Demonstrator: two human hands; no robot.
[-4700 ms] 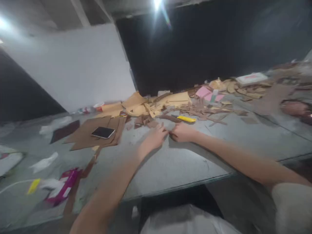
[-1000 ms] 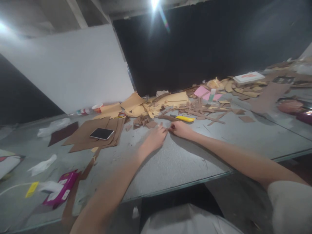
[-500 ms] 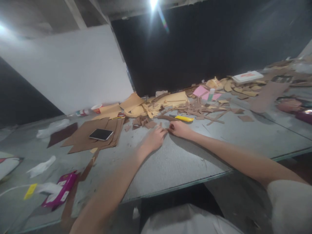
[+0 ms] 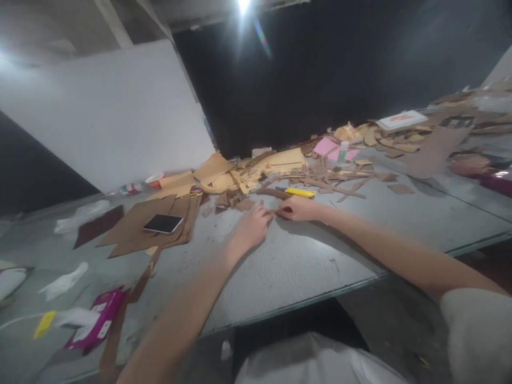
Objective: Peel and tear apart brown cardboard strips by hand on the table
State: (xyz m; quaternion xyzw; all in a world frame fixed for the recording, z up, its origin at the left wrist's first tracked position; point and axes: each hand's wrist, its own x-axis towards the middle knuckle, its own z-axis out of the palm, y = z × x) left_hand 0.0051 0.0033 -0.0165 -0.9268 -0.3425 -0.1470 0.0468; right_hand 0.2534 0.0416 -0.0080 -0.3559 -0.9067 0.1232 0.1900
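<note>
My left hand (image 4: 254, 225) rests low over the grey table, its fingers closed together and pointing towards my right hand (image 4: 298, 209). The right is curled in a pinch, its fingertips almost meeting the left's. Something small and brownish seems to lie between the fingertips, too small and blurred to name. Just beyond the right hand lies a yellow-handled utility knife (image 4: 300, 192). Beside it is a curved dark brown strip (image 4: 269, 192). Small brown cut scraps (image 4: 234, 200) are heaped just past my left hand.
A phone (image 4: 163, 224) lies on stacked brown sheets (image 4: 130, 226) at left. A magenta wipes packet (image 4: 98, 320) is near the left front. Tan sheets (image 4: 286, 160), more brown offcuts (image 4: 328, 173), a glue stick (image 4: 343, 151) and a white box (image 4: 401, 120) line the back. The table's front edge (image 4: 308, 301) is close.
The view has shifted slightly. Both hands stay together at the same place on the table, with only slight finger movement; the right hand looks a little flatter.
</note>
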